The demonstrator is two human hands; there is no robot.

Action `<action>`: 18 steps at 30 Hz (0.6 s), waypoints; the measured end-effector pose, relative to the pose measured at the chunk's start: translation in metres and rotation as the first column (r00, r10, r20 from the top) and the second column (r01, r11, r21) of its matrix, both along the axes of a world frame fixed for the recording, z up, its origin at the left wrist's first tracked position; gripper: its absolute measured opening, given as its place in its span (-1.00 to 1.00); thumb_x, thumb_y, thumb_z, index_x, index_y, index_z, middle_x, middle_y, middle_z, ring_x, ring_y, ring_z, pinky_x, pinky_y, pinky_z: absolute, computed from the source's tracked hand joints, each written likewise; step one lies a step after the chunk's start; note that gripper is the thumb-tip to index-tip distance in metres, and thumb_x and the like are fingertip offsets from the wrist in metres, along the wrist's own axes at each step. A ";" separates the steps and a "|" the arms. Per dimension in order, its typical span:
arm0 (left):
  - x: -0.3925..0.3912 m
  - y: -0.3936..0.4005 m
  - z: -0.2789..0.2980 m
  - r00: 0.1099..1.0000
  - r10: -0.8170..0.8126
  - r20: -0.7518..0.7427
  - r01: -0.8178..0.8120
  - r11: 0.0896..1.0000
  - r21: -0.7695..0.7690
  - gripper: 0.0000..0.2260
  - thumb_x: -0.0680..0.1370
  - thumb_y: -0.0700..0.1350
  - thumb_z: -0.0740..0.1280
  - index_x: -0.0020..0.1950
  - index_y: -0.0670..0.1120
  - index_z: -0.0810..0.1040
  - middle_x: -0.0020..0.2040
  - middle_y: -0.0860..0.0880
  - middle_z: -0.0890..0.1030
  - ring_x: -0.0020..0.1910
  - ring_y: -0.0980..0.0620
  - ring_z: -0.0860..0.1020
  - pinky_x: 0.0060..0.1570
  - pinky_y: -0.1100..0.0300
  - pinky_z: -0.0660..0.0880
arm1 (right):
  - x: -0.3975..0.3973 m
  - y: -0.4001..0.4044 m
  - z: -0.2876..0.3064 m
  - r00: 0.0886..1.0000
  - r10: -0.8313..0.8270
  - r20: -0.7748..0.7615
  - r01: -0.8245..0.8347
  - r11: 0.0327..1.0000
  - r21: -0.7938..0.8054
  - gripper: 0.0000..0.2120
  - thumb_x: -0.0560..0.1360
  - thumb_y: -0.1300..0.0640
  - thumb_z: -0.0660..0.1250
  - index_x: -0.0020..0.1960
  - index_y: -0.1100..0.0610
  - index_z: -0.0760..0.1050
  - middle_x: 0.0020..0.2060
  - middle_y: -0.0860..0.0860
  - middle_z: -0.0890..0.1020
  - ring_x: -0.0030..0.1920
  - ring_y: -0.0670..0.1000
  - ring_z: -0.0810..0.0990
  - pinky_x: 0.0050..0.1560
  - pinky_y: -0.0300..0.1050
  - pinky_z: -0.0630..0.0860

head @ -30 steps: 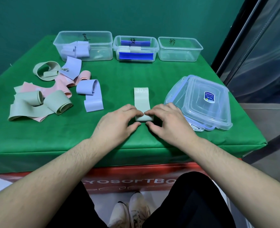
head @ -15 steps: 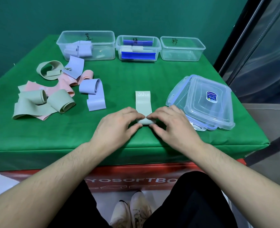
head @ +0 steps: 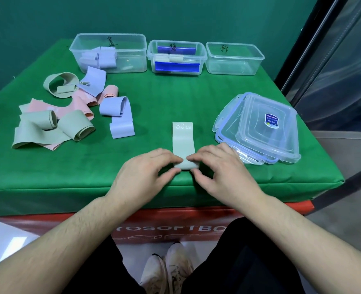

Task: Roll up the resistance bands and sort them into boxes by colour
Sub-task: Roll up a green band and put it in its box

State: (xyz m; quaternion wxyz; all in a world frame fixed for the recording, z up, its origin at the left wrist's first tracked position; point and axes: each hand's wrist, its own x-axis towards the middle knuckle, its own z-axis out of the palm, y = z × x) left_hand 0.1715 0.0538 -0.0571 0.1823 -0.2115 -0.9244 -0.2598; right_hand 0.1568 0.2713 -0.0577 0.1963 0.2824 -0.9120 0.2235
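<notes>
A pale green band marked "30 LB" lies flat on the green table, its near end rolled into a small coil. My left hand and my right hand pinch that coil from either side with thumb and fingertips. At the back stand three clear boxes: the left box holds lilac rolls, the middle box holds pale rolls and blue strips, the right box looks empty. Loose green, pink and lilac bands lie in a heap at the left.
A stack of clear lids with blue seals lies to the right of my right hand, close to it. The table's front edge runs just below my hands. A dark glass panel stands at the right.
The rolled end has moved away from me along the band, so the flat part is shorter. Both hands have shifted forward with it.
</notes>
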 end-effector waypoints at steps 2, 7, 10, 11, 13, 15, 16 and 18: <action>-0.002 0.000 0.000 1.000 -0.004 0.011 0.004 1.000 0.003 -0.77 0.53 0.10 0.33 0.11 0.08 0.64 0.03 0.20 0.62 -0.11 0.20 0.49 -0.20 0.27 0.49 | -0.001 -0.002 0.002 1.000 -0.003 -0.024 0.003 1.000 -0.015 -0.74 0.47 0.01 0.37 0.15 0.00 0.61 0.03 -0.11 0.58 -0.02 0.03 0.45 0.02 0.03 0.45; -0.005 -0.001 0.003 0.998 -0.010 0.055 0.010 1.000 0.008 -0.78 0.56 0.11 0.34 0.16 0.09 0.62 0.07 0.22 0.54 -0.19 0.20 0.46 -0.21 0.11 0.55 | -0.004 -0.003 0.003 1.000 0.025 0.007 -0.025 1.000 -0.006 -0.78 0.48 -0.02 0.34 0.09 -0.02 0.60 -0.02 -0.14 0.57 -0.06 0.04 0.47 0.00 0.05 0.45; -0.004 0.000 0.003 1.000 -0.023 0.016 0.023 0.999 -0.030 -0.74 0.55 0.12 0.31 0.19 0.10 0.58 0.11 0.21 0.50 -0.22 0.22 0.43 -0.27 0.10 0.56 | -0.006 -0.005 0.002 1.000 0.007 0.023 -0.006 1.000 -0.020 -0.78 0.47 -0.03 0.31 0.08 -0.02 0.60 -0.03 -0.14 0.58 -0.07 0.04 0.48 0.00 0.05 0.45; -0.004 0.000 0.003 1.000 -0.028 0.006 0.028 0.999 -0.046 -0.75 0.54 0.09 0.33 0.19 0.10 0.58 0.12 0.21 0.50 -0.24 0.23 0.38 -0.30 0.11 0.55 | -0.007 -0.006 0.002 1.000 0.004 0.027 -0.004 1.000 -0.021 -0.77 0.47 -0.02 0.31 0.08 -0.01 0.60 -0.03 -0.13 0.58 -0.07 0.04 0.48 0.00 0.05 0.46; -0.003 0.001 0.002 1.000 -0.022 -0.005 0.022 0.997 -0.067 -0.77 0.53 0.04 0.38 0.18 0.10 0.57 0.12 0.20 0.52 -0.26 0.26 0.30 -0.33 0.14 0.53 | -0.007 -0.006 0.001 0.999 0.000 0.038 0.001 1.000 -0.017 -0.76 0.47 -0.03 0.30 0.09 -0.02 0.60 -0.02 -0.13 0.58 -0.06 0.04 0.49 0.01 0.06 0.45; -0.004 0.001 0.002 1.000 -0.010 -0.007 0.010 0.997 -0.074 -0.78 0.53 0.02 0.39 0.17 0.10 0.58 0.11 0.21 0.53 -0.27 0.23 0.35 -0.35 0.15 0.52 | -0.008 -0.006 0.002 0.999 -0.006 0.040 0.007 1.000 -0.016 -0.76 0.48 -0.04 0.29 0.10 -0.02 0.59 -0.02 -0.13 0.58 -0.05 0.04 0.48 0.01 0.05 0.45; -0.005 0.001 0.003 1.000 -0.010 -0.003 0.010 0.997 -0.078 -0.79 0.53 0.02 0.38 0.17 0.10 0.58 0.10 0.21 0.53 -0.26 0.20 0.41 -0.34 0.14 0.52 | -0.008 -0.006 0.002 0.999 -0.011 0.032 0.011 1.000 -0.015 -0.75 0.47 -0.04 0.30 0.10 -0.02 0.60 -0.01 -0.13 0.58 -0.05 0.03 0.47 0.01 0.05 0.45; -0.007 0.001 0.006 1.000 -0.016 0.020 0.018 0.996 -0.083 -0.78 0.55 0.06 0.33 0.19 0.11 0.58 0.11 0.22 0.53 -0.21 0.16 0.51 -0.31 0.12 0.54 | -0.007 -0.007 0.002 1.000 -0.023 0.005 0.023 1.000 -0.014 -0.76 0.47 -0.04 0.34 0.11 -0.02 0.60 0.00 -0.13 0.57 -0.04 0.03 0.46 0.01 0.06 0.45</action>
